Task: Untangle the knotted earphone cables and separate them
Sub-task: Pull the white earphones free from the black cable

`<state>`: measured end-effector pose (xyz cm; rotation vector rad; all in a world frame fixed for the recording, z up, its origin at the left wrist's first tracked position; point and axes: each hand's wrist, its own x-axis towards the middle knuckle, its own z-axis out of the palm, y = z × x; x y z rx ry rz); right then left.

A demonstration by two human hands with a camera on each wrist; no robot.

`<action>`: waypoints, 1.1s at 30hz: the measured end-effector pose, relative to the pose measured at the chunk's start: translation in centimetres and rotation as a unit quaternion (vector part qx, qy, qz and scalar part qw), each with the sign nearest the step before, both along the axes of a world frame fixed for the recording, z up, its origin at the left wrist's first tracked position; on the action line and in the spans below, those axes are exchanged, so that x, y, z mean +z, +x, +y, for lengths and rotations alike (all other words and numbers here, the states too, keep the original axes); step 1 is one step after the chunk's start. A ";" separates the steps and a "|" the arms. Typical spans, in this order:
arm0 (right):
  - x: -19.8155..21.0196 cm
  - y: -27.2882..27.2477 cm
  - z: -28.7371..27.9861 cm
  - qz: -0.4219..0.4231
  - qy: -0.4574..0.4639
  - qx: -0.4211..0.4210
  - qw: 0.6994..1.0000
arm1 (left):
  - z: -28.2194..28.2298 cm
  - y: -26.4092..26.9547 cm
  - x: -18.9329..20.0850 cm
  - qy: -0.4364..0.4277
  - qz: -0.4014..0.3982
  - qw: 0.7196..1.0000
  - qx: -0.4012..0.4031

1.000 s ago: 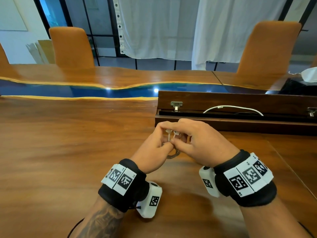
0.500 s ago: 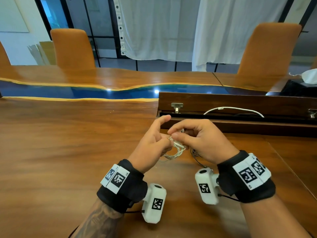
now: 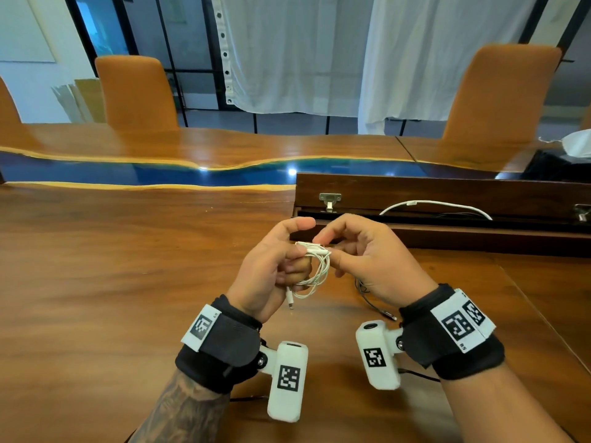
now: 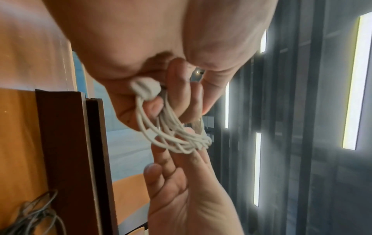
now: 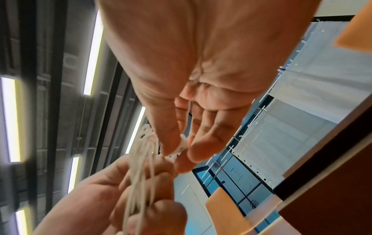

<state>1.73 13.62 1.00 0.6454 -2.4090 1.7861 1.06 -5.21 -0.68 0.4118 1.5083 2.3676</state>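
A coiled white earphone cable (image 3: 315, 270) hangs in the air between both hands above the wooden table (image 3: 128, 282). My left hand (image 3: 281, 257) grips the bundle with curled fingers, its forefinger raised; the white loops (image 4: 175, 135) drape over those fingers, and the plug (image 3: 290, 304) dangles below. My right hand (image 3: 332, 251) pinches the top of the bundle between thumb and forefinger, where a small white piece (image 5: 182, 145) shows. A second, grey earphone cable (image 3: 367, 295) lies on the table under the right wrist, partly hidden by it.
An open dark wooden cable box (image 3: 447, 219) with a white cable (image 3: 435, 206) in it stands just beyond the hands. Orange chairs (image 3: 137, 91) line the far side of the table. A blue resin strip (image 3: 160, 174) crosses the tabletop.
Both hands have lifted off the table and drawn slightly apart. The white coil now hangs free between them, while the grey cable stays on the table.
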 end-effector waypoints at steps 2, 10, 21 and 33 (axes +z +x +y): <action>-0.2 -0.2 0.0 -0.009 0.005 -0.005 1.000 | 0.4 0.1 -0.1 -0.020 0.002 0.999 0.034; -0.6 0.2 -1.0 -0.006 0.013 0.012 1.000 | 1.2 -0.1 -0.3 -0.024 0.013 0.989 0.147; -2.0 -0.6 -2.1 -0.029 -0.055 -0.055 0.997 | 1.3 -0.2 -0.4 0.051 0.007 0.988 0.145; -1.7 -0.6 -1.4 -0.032 -0.139 -0.033 0.989 | 1.7 -0.1 -0.4 -0.007 0.026 0.989 0.148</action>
